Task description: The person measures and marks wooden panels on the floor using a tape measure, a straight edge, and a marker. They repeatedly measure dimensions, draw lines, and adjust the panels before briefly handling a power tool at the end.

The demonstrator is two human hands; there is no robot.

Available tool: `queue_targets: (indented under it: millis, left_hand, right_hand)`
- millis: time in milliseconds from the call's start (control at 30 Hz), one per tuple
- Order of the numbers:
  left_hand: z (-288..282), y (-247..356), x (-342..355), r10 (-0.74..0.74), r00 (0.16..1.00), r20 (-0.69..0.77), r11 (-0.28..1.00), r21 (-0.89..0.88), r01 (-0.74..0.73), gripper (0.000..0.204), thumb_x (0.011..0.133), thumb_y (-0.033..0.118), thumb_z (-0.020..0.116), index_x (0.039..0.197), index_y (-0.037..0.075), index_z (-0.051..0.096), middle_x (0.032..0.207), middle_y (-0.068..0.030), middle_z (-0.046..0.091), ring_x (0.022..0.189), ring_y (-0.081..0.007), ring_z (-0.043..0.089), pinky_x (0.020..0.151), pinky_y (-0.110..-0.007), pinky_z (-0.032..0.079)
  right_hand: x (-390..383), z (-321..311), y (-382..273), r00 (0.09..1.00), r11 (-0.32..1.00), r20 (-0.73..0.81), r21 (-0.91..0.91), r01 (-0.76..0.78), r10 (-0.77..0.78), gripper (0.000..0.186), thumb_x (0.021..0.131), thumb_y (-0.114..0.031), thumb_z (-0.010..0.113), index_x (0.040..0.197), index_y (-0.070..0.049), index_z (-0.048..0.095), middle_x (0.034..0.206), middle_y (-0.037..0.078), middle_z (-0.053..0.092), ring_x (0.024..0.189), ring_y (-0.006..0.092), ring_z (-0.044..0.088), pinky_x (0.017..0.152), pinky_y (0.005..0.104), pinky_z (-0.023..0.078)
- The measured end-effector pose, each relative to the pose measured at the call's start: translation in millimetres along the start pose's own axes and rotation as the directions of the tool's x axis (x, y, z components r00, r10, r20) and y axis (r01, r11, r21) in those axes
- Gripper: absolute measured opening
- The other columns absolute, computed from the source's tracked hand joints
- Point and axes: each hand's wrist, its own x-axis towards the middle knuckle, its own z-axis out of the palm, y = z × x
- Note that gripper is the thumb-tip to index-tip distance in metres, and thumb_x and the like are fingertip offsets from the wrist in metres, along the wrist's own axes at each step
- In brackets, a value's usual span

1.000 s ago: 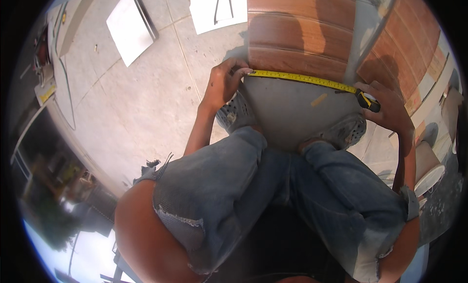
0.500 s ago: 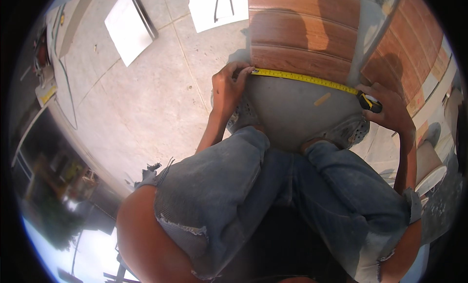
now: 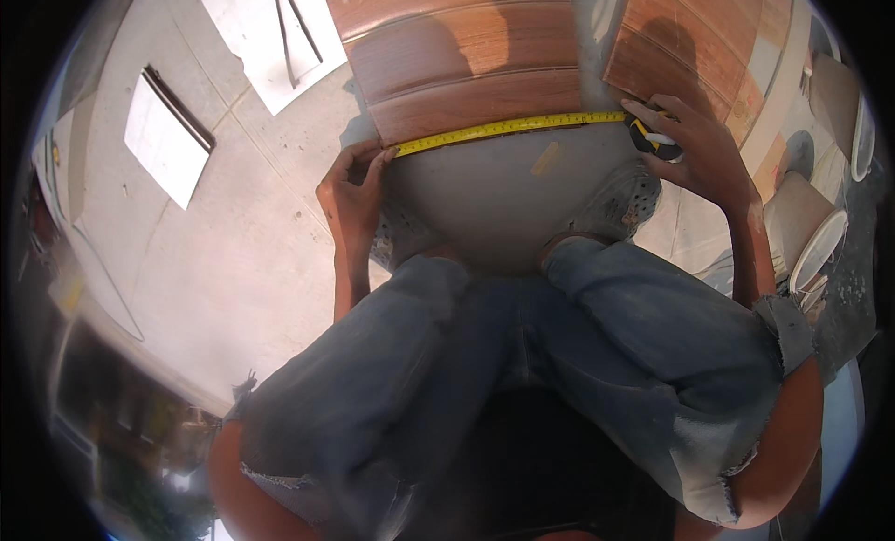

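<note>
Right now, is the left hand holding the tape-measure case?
No, the right hand holds the case; the left hand pinches the end of the yellow tape.

Tape (image 3: 508, 128) along panel (image 3: 471, 105) edge, sheets (image 3: 168, 138) left, buckets (image 3: 797, 213) right

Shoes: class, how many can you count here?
2: left shoe, partly hidden beside the left hand; right shoe, below and left of the right hand.

The person wears frayed blue jeans (image 3: 653, 327) and perforated clogs (image 3: 617, 205).
</note>
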Motion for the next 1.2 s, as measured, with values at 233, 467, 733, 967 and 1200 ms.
queue_targets:
  millis: [233,467,733,967,1200]
  left_hand:
    - [-5,3,-1,0.042,0.999,0.020,0.999,0.020,-0.042,0.024,0.095,0.016,0.081,0.111,-0.002,0.075,0.101,-0.0125,0.080,0.094,-0.0172,0.075,0.088,-0.030,0.056]
    - [2,4,2,0.038,0.998,0.046,0.999,0.017,-0.038,0.022,0.096,0.013,0.079,0.110,-0.003,0.072,0.099,-0.0122,0.079,0.093,-0.0166,0.074,0.088,-0.030,0.056]
    - [1,4,2,0.059,0.997,0.041,0.992,0.108,-0.063,0.023,0.096,0.016,0.079,0.110,-0.001,0.072,0.100,-0.0119,0.079,0.094,-0.0167,0.074,0.088,-0.030,0.056]
    - [0,-1,0,0.045,0.999,0.027,0.997,0.056,-0.047,0.021,0.096,0.016,0.079,0.109,0.002,0.072,0.098,-0.0121,0.080,0.092,-0.0189,0.076,0.085,-0.032,0.057]
    - [1,4,3,0.063,0.997,0.037,0.998,0.018,-0.064,0.018,0.094,0.008,0.079,0.108,0.000,0.071,0.098,-0.0139,0.079,0.092,-0.0188,0.077,0.086,-0.031,0.059]
  right_hand:
    - [-12,20,-6,0.992,0.994,-0.068,-0.025,-0.104,0.102,0.074,0.083,-0.023,0.079,0.153,-0.034,0.055,0.140,0.003,0.058,0.108,0.0244,0.072,0.087,0.0388,0.063]
    - [-15,43,-17,0.972,0.991,-0.191,0.021,-0.134,0.136,0.068,0.085,-0.030,0.079,0.149,-0.031,0.057,0.138,0.003,0.056,0.089,0.0270,0.074,0.076,0.0425,0.063]
    - [-12,48,-21,0.978,0.989,-0.182,-0.096,-0.116,0.097,0.069,0.086,-0.034,0.079,0.151,-0.030,0.055,0.140,0.004,0.058,0.086,0.0247,0.075,0.069,0.0385,0.063]
    - [4,53,-32,0.998,0.973,-0.054,-0.223,-0.049,0.038,0.075,0.084,-0.035,0.083,0.153,-0.030,0.054,0.147,0.005,0.058,0.100,0.0219,0.075,0.078,0.0372,0.062]
    - [13,46,-43,1.000,0.984,-0.011,-0.174,0.021,-0.023,0.081,0.080,-0.033,0.086,0.153,-0.025,0.053,0.145,0.005,0.060,0.107,0.0227,0.073,0.079,0.0373,0.061]
